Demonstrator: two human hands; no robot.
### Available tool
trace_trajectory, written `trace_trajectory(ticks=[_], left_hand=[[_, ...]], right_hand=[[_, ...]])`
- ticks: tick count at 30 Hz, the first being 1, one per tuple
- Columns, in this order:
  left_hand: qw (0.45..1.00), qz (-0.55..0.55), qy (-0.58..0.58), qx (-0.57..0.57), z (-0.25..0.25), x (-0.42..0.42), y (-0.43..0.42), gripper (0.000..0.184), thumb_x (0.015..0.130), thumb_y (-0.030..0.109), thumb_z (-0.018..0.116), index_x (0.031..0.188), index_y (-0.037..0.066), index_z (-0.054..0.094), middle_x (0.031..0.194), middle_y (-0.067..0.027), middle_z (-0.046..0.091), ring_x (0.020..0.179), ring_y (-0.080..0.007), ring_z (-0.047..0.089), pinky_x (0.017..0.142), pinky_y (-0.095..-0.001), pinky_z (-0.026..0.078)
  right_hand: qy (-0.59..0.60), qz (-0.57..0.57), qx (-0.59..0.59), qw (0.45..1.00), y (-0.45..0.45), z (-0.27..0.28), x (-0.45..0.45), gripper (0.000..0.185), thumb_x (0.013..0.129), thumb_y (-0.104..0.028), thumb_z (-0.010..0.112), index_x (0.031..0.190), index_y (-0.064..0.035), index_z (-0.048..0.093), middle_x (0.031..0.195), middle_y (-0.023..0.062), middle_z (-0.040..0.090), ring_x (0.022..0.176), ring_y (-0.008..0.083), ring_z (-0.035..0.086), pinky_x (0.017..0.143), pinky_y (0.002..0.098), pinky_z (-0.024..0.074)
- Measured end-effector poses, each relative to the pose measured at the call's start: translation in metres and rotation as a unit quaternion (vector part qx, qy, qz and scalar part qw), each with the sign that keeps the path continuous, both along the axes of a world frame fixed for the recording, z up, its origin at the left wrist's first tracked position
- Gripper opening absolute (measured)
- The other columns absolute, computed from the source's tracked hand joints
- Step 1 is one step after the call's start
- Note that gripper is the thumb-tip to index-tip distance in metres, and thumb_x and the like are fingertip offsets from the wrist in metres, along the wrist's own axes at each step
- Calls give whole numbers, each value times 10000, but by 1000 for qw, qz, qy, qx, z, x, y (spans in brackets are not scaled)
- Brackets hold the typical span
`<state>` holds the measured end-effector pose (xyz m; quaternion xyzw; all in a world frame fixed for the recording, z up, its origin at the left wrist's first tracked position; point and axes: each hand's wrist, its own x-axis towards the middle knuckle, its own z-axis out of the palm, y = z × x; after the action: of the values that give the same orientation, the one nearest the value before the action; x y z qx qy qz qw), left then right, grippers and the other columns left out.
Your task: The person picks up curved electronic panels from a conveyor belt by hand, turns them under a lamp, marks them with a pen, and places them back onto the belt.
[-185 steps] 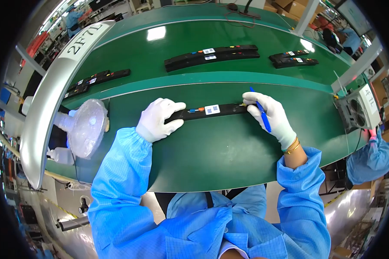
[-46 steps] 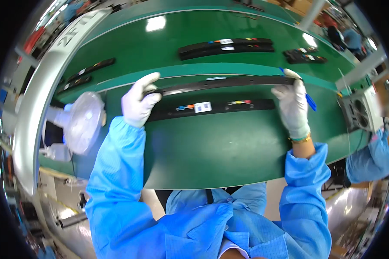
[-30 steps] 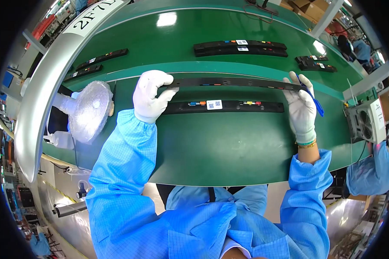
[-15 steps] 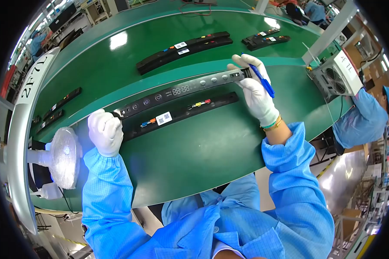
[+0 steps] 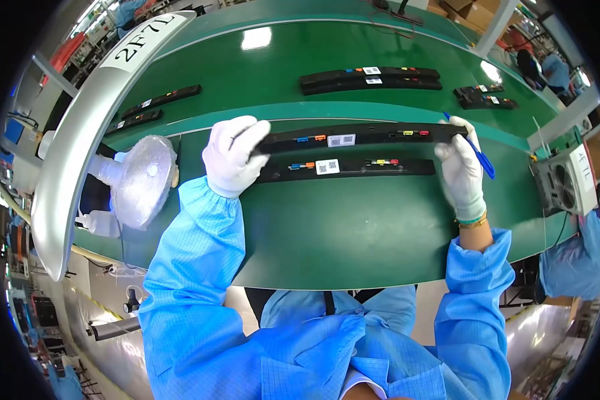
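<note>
A long black control panel strip (image 5: 373, 132) is between my hands, its back face up, with coloured connectors and a white QR label. My left hand (image 5: 233, 157), in a white glove, is closed at its left end. The right end is gripped by my gloved right hand (image 5: 463, 170), which also has a blue pen (image 5: 483, 162) tucked between its fingers. Just below, a second black strip (image 5: 360, 168) of the same sort lies on the green bench (image 5: 347, 227), also showing connectors and a QR label.
Two black strips (image 5: 370, 79) lie at the back, with shorter ones (image 5: 485, 97) to their right and others (image 5: 159, 100) at left. A silver lamp arm (image 5: 70, 160) and a plastic-wrapped round object (image 5: 147, 180) stand at left. A white fan unit (image 5: 567, 180) sits at right.
The held strip has been turned over, from its display face with digits and icons to its connector side. It now lies more level. The whole view has shifted, moving the bench rightward in frame.
</note>
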<state>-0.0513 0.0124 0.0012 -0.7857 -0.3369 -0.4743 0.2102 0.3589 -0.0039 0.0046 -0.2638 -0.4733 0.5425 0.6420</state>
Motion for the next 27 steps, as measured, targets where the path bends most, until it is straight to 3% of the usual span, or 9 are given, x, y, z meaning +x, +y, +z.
trace_trajectory(ticks=[1,2,4,6,9,13,16,20,27], left_hand=[[999,-15,34,-23,8,0,-5,577,495,82,841,1056,118,711,979,-70,673,857,-288,648,719,-368,544],[996,-30,67,-46,13,0,-8,607,514,80,853,1105,96,713,985,-99,692,842,-298,659,734,-381,552],[988,-44,100,-113,13,-6,-11,586,614,225,868,1156,72,706,932,-102,712,783,-273,675,716,-357,551],[982,-39,80,-164,14,-10,-12,547,656,229,862,1152,61,704,931,-112,710,800,-280,676,721,-357,547],[994,22,35,-99,24,-19,-17,516,694,301,840,1159,124,704,915,-77,701,781,-263,658,696,-356,540],[985,156,-48,-57,29,-58,-37,483,722,241,838,1161,96,699,912,-100,701,823,-295,671,750,-389,542],[974,213,-53,-49,28,-108,-66,490,733,247,837,1175,91,694,907,-99,704,827,-300,674,748,-389,540],[935,344,-69,-56,52,-135,-132,461,729,277,847,1136,105,719,905,-109,707,889,-299,692,804,-386,544],[911,405,-54,-52,62,-169,-191,410,709,241,852,1061,79,717,952,-106,706,879,-287,677,785,-381,543]], right_hand=[[-19,-9,6,1000,-3,-1,-1,356,998,-199,576,1320,-64,508,1113,19,592,910,84,578,770,239,469],[-21,-6,4,1000,-3,0,0,355,999,-196,577,1321,-62,507,1098,16,588,897,81,577,759,239,466],[-25,-1,-1,1000,-1,-2,3,355,1002,-191,579,1323,-59,506,1069,9,578,869,75,574,737,237,460],[-46,-14,-6,999,-1,-2,0,385,1024,-222,559,1360,-51,481,1127,55,589,914,106,602,791,260,493],[-75,-55,-21,995,-3,-1,-8,447,1041,-283,536,1406,-40,449,1249,135,586,1001,156,623,892,306,517],[-113,-113,-12,987,-7,3,-10,453,1045,-296,526,1418,-51,450,1321,157,568,1019,157,621,910,305,511],[-131,-109,-13,985,-5,-1,-6,465,1053,-318,499,1438,-64,440,1347,143,544,1068,155,582,947,311,470],[-118,-93,5,989,-2,-4,-5,448,1056,-307,500,1423,-56,444,1328,155,560,1026,160,602,927,318,486],[-124,-102,1,987,-3,-3,-8,442,1057,-298,501,1418,-50,443,1306,145,565,1000,132,604,899,292,498]])
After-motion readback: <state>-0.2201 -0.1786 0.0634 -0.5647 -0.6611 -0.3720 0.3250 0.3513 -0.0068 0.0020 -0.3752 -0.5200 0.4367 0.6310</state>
